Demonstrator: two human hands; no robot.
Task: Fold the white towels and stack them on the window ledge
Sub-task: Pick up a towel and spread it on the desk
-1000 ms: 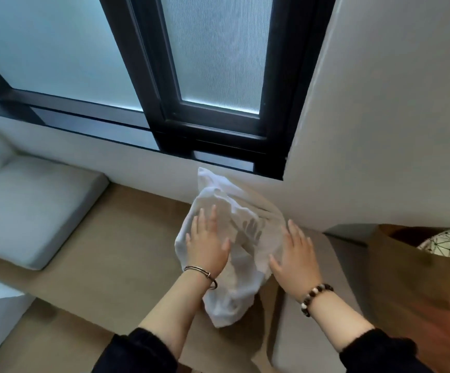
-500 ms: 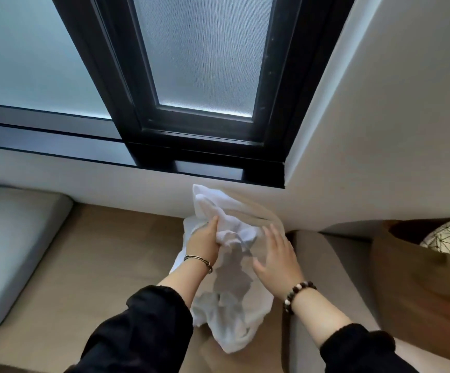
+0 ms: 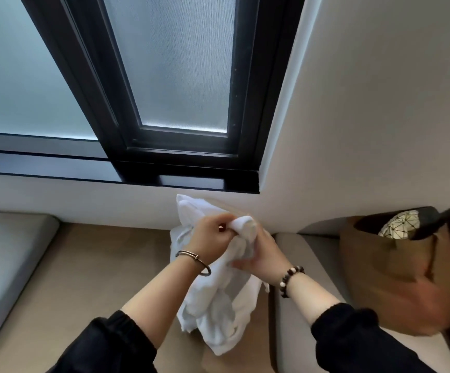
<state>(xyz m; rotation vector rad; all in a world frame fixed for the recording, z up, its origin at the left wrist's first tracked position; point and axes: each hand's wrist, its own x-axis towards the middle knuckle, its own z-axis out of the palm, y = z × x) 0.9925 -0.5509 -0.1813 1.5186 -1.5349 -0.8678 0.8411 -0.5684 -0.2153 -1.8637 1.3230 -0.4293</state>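
Head view. Left hand (image 3: 213,235) is raised, knuckles up, with its fingers clenched round a bunched top end of the white towel (image 3: 218,305). A metal bangle (image 3: 194,261) sits on that wrist. Right hand (image 3: 262,255) is just beside and below it, palm turned to the cloth, thumb across a fold, grasping the towel from the right. A beaded bracelet (image 3: 289,279) is on that wrist. Both forearms are bare, with black sleeves pushed back to the elbows.

The towel is crumpled and unfolded, hanging from both hands above the tan ledge (image 3: 97,265) under the black-framed window (image 3: 110,103). Its upper corner rests against the white wall.

A grey cushion (image 3: 8,265) lies at far left and a beige cushion (image 3: 312,265) at right. Beyond that cushion is a brown bag (image 3: 380,259) holding a patterned item (image 3: 401,224).
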